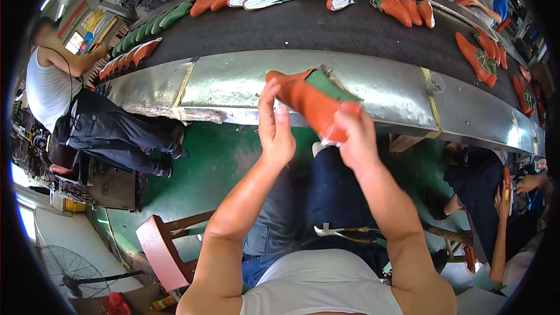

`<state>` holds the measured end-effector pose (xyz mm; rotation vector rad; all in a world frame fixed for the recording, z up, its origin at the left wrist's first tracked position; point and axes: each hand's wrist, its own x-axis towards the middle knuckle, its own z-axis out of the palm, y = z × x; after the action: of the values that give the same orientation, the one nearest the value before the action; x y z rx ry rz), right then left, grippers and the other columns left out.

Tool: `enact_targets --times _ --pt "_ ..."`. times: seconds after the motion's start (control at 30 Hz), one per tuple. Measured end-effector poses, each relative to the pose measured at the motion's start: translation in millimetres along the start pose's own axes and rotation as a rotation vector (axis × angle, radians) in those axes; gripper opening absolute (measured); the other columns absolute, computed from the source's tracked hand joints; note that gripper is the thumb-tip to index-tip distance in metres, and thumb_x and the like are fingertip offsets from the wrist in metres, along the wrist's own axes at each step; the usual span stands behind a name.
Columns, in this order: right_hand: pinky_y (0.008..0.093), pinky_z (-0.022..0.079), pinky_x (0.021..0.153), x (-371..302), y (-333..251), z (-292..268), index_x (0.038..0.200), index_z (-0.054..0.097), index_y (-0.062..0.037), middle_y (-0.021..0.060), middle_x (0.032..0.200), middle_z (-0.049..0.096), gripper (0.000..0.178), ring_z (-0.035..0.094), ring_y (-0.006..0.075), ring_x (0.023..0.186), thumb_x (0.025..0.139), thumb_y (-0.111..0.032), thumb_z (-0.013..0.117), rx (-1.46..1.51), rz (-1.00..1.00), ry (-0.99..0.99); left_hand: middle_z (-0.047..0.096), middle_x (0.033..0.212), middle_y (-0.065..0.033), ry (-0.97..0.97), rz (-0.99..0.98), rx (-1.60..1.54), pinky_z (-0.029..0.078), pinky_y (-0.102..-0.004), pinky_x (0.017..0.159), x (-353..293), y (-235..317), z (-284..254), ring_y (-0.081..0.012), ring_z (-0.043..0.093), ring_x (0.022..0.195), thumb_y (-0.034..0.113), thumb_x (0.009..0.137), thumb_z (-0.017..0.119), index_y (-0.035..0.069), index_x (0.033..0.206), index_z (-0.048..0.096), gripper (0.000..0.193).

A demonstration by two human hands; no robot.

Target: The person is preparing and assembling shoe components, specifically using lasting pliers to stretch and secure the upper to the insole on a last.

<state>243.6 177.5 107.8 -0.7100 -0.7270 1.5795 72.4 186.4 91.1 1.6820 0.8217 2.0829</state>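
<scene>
An orange shoe (pixel 312 104) with a green part at its opening is lifted in front of me, tilted, its lower right end blurred by motion. My right hand (pixel 357 137) is closed round that lower end. My left hand (pixel 275 131) has its fingers stretched upward, the fingertips at or very near the shoe's upper left end; whether they touch it I cannot tell. Across my lap lies a thin tool (pixel 326 231) with a pale curved end.
Beyond a metal ledge (pixel 233 76) runs a dark conveyor belt (pixel 262 29) with orange shoes (pixel 396 9) and green shoes (pixel 154 26). A small clear cup (pixel 434 84) stands on the ledge. One person (pixel 52 81) stands left; others sit right. A stool (pixel 166 251) is lower left.
</scene>
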Motion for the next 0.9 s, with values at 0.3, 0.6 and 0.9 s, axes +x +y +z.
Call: enact_targets --times 0.3,0.6,0.9 --pt "0.0373 0.055 0.085 283.8 3.1 12.4 0.133 0.052 0.0009 0.0201 0.116 0.068 0.05 0.07 0.0321 0.098 0.092 -0.024 0.067 -0.811 -0.651 0.027 0.056 0.135 -0.015 -0.161 -0.333 0.215 0.028 -0.0417 0.116 2.3 -35.7 -54.0 -0.0306 0.043 0.136 0.007 0.099 0.051 0.0 0.131 0.053 0.034" --pt "0.048 0.052 0.087 320.6 8.7 -17.5 0.098 0.07 -0.0012 0.0213 0.1 0.071 0.035 0.067 0.0379 0.099 0.09 -0.035 0.067 -1.741 -0.185 0.086 0.061 0.126 -0.0169 -0.274 -0.209 0.573 0.039 -0.0389 0.108 119.2 -121.2 -102.6 -0.0299 0.055 0.123 0.013 0.095 0.063 0.001 0.124 0.058 0.032" --pt "0.0442 0.053 0.078 323.7 18.5 -22.9 0.091 0.065 -0.0011 0.0152 0.09 0.068 0.035 0.066 0.0327 0.09 0.085 -0.034 0.075 -1.909 -0.325 0.118 0.034 0.152 -0.0263 -0.167 -0.396 1.247 0.033 -0.0478 0.114 303.1 -384.2 -127.3 -0.042 0.034 0.14 0.045 0.084 0.074 0.001 0.146 0.037 0.085"
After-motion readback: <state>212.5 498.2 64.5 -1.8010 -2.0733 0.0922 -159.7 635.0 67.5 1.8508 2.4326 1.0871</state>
